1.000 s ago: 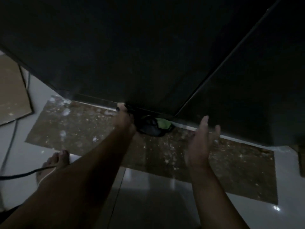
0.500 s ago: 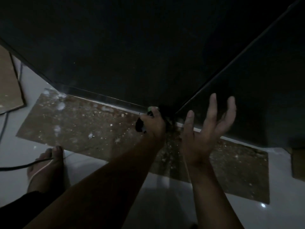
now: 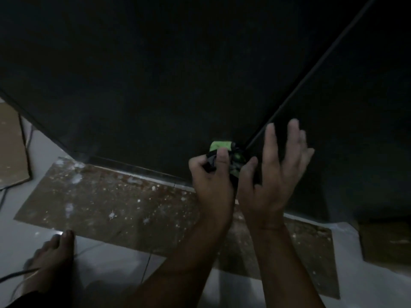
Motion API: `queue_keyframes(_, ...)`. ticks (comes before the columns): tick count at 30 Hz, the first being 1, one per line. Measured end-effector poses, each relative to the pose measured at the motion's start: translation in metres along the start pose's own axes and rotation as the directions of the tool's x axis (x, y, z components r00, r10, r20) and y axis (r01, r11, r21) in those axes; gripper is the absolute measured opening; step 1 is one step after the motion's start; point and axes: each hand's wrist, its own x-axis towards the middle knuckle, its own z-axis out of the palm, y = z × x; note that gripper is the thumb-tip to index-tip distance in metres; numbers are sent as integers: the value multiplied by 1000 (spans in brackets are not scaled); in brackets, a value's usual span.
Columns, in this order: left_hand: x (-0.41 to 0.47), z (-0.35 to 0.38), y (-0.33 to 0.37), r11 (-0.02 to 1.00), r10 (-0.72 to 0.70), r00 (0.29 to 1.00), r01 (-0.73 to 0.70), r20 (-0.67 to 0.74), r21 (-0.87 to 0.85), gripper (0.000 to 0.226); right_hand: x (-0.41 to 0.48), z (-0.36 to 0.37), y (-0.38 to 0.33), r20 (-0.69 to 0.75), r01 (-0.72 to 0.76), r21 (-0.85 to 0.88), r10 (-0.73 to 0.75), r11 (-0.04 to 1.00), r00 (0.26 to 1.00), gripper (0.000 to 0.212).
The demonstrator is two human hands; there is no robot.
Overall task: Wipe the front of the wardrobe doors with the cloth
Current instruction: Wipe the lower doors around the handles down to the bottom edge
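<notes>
The crumpled green-and-black cloth (image 3: 222, 146) sits at the lower edge of the dark matte wardrobe doors (image 3: 155, 85), just left of the thin vertical seam (image 3: 311, 70) where the two doors meet. The left hand (image 3: 211, 181) grips the cloth, with the fingers curled round the bundle and the thumb laid across its front. The right hand (image 3: 271, 174) is just to the right, spread wide with the fingers straight and pointing up along the door. Its thumb lies at the cloth's right side, and contact cannot be confirmed. The cloth's black parts blend into the dark doors, so its full outline is hard to make out. The door tops are cut off by the frame. Below the doors, a brown speckled rectangular floor sheet (image 3: 111, 201) lies on the white glossy floor (image 3: 111, 281). A bare foot (image 3: 53, 258) rests at near left on a thin dark cable (image 3: 13, 275). The door surface to the left of the cloth is unobstructed.
</notes>
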Motion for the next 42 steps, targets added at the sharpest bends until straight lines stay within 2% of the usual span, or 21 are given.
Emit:
queue_keyframes(2,-4,12,46,990,140,990,-140,-8,-30,26,32,-16,-3,-35,21,-3,-22,1000,999,64)
queue_keyframes(5,-9,27,109,957,276,960,-279,-44,-80,35,70,-45,-12,-20,40,21,-40,999,999,64)
queue_keyframes(8,-14,35,161,944,301,951,-307,-64,-118,40,93,-66,-27,52,194,20,-195,981,979,62)
queue_keyframes(10,-19,38,191,954,271,962,-272,-20,-124,44,107,-78,-36,96,305,34,-306,952,947,67)
queue_keyframes(13,-26,35,230,976,211,966,-200,151,-85,45,125,-88,-48,183,396,14,-392,918,902,93)
queue_keyframes(15,-27,27,252,980,195,936,-199,292,-17,28,138,-91,-55,168,405,-106,-385,908,907,107)
queue_keyframes(17,-24,17,276,978,166,877,-207,452,42,9,159,-96,-59,116,379,-271,-361,885,925,108)
queue_keyframes(18,-21,13,287,978,140,839,-199,526,57,10,172,-100,-62,89,365,-331,-356,871,930,104)
queue_keyframes(20,-20,4,313,969,121,760,-231,639,92,25,198,-112,-68,45,383,-397,-399,834,916,94)
queue_keyframes(22,-22,-8,340,909,191,721,-386,667,156,32,223,-127,-75,-7,429,-410,-473,805,881,81)
queue_keyframes(24,-26,-23,367,787,312,704,-567,638,241,33,252,-146,-86,-89,394,-364,-452,844,887,74)
queue_keyframes(25,-27,-30,379,689,360,700,-645,617,331,35,268,-156,-94,-141,345,-313,-402,885,905,73)
queue_keyframes(26,-29,-38,393,544,414,688,-712,596,444,41,282,-164,-103,-187,294,-257,-345,921,920,72)
queue_keyframes(28,-29,-50,420,239,536,618,-764,575,599,61,301,-172,-122,-224,247,-192,-288,950,931,70)
queue_keyframes(29,-29,-53,434,171,567,587,-770,577,615,70,305,-172,-131,-202,279,-199,-318,939,926,70)
queue_keyframes(30,-27,-54,447,157,577,573,-778,583,609,77,305,-170,-137,-143,349,-225,-385,909,912,70)
queue_keyframes(32,-22,-56,474,221,565,580,-791,587,570,86,299,-165,-143,63,542,-297,-551,786,832,69)
queue_keyframes(34,-14,-61,501,264,570,585,-795,577,546,87,294,-165,-147,268,677,-328,-622,659,736,64)
queue_keyframes(35,-10,-65,515,258,580,579,-798,574,544,87,296,-168,-149,323,707,-324,-630,628,707,63)
queue_keyframes(38,3,-78,554,217,581,568,-798,583,562,90,313,-178,-161,361,730,-291,-636,618,682,63)
queue_keyframes(42,13,-87,595,219,570,589,-781,573,585,89,354,-188,-205,264,697,-214,-646,685,716,66)
